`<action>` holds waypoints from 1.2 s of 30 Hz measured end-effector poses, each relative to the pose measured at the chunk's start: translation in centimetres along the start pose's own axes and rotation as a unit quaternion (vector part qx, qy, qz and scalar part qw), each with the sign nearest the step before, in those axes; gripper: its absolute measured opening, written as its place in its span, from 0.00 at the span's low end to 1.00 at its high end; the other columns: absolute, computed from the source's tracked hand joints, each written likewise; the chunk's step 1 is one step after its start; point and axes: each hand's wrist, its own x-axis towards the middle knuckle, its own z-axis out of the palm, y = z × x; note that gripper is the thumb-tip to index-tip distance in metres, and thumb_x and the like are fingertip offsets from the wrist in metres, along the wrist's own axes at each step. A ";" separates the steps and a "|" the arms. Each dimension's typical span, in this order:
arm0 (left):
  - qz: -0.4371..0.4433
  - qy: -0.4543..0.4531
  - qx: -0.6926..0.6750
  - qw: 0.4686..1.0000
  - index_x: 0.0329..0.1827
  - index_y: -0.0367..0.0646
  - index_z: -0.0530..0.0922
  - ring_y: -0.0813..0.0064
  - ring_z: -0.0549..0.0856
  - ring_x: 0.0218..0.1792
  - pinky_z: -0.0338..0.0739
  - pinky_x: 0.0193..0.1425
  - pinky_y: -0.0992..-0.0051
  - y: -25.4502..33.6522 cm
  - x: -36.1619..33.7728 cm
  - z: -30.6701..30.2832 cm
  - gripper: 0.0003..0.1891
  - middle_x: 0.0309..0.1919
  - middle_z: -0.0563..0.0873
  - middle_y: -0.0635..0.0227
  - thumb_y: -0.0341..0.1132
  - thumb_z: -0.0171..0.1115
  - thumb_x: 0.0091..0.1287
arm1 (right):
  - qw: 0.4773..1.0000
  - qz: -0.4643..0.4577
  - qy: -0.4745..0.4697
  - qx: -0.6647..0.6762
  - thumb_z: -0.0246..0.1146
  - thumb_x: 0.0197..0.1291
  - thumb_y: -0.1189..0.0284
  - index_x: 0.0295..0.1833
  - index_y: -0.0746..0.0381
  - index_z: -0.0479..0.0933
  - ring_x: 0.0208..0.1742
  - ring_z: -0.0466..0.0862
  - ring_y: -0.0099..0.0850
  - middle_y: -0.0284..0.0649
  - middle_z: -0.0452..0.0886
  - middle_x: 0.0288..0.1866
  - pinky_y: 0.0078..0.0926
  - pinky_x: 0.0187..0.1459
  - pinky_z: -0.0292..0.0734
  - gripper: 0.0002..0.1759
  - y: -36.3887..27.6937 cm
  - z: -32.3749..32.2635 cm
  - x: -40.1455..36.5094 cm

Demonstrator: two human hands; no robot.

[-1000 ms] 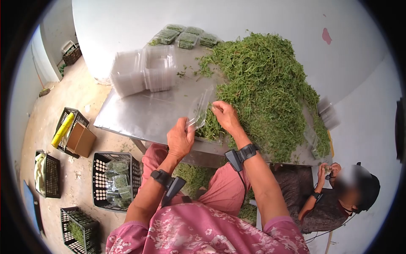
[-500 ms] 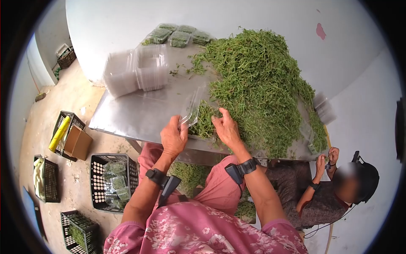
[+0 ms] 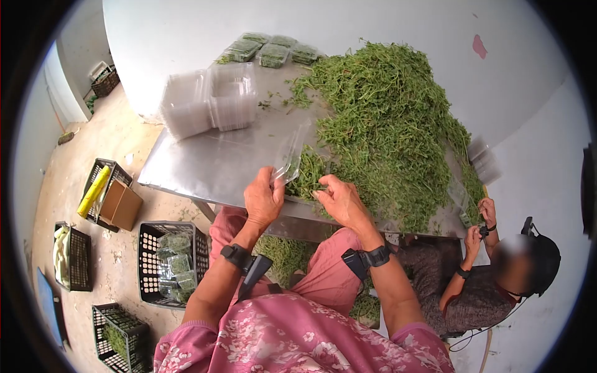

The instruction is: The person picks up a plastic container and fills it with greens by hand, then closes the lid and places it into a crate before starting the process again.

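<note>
- Clear plastic clamshell, hinged and standing open, is held over the near edge of a steel table. It is tilted, with its long axis running from the near left up and away to the far right.
- The person's left hand pinches the clamshell's near lower corner between thumb and fingers. The container rises above that hand and slightly to its right.
- The open side of the clamshell faces right, toward a large heap of cut green herbs that covers the right half of the table. A tuft of the greens already lies in the clamshell's lower part.
- The person's right hand lies palm down just to the right of the clamshell, at the near edge of the heap. Its fingers are held close together, curved and pointing left at the container's mouth, and they touch the greens. Whether they grip any stems cannot be told.
- The right hand is the nearer one to the heap, and only a little greenery lies between it and the clamshell.
- A stack of empty clamshells sits on the far left of the table, well apart from both hands. Filled packs are lined up at the far end.
- A black crate on the floor to the left, below the table, holds more filled packs.
- A co-worker sits at lower right, with both hands raised at the heap's right edge.
</note>
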 end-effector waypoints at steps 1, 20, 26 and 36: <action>-0.003 -0.002 -0.001 1.000 0.49 0.41 0.76 0.44 0.84 0.33 0.78 0.37 0.55 0.1 0.0 0.0 0.12 0.32 0.85 0.49 0.36 0.58 0.67 | 1.000 -0.002 0.009 -0.014 0.66 0.61 0.67 0.50 0.68 0.77 0.32 0.85 0.46 0.51 0.83 0.29 0.40 0.37 0.78 0.17 -0.1 0.1 0.0; -0.010 -0.004 -0.012 1.000 0.48 0.42 0.76 0.43 0.84 0.32 0.78 0.36 0.54 0.0 0.0 0.0 0.11 0.30 0.85 0.49 0.37 0.58 0.67 | 0.967 -0.171 -0.058 -0.182 0.64 0.55 0.76 0.31 0.63 0.75 0.39 0.78 0.45 0.44 0.75 0.33 0.39 0.46 0.64 0.04 -0.5 0.8 3.0; -0.023 -0.008 -0.011 1.000 0.48 0.41 0.76 0.44 0.84 0.32 0.78 0.36 0.55 -0.1 0.0 0.1 0.11 0.30 0.85 0.50 0.38 0.58 0.68 | 0.977 -0.143 0.051 -0.150 0.62 0.56 0.74 0.32 0.62 0.74 0.40 0.79 0.45 0.44 0.78 0.33 0.39 0.46 0.64 0.04 -1.6 1.4 1.8; -0.022 -0.017 -0.013 1.000 0.49 0.41 0.76 0.45 0.85 0.31 0.78 0.35 0.57 0.0 0.0 0.1 0.12 0.28 0.85 0.51 0.39 0.59 0.69 | 0.971 -0.180 0.056 -0.144 0.62 0.56 0.77 0.36 0.61 0.70 0.40 0.79 0.47 0.45 0.76 0.32 0.42 0.44 0.63 0.07 -0.4 4.1 2.7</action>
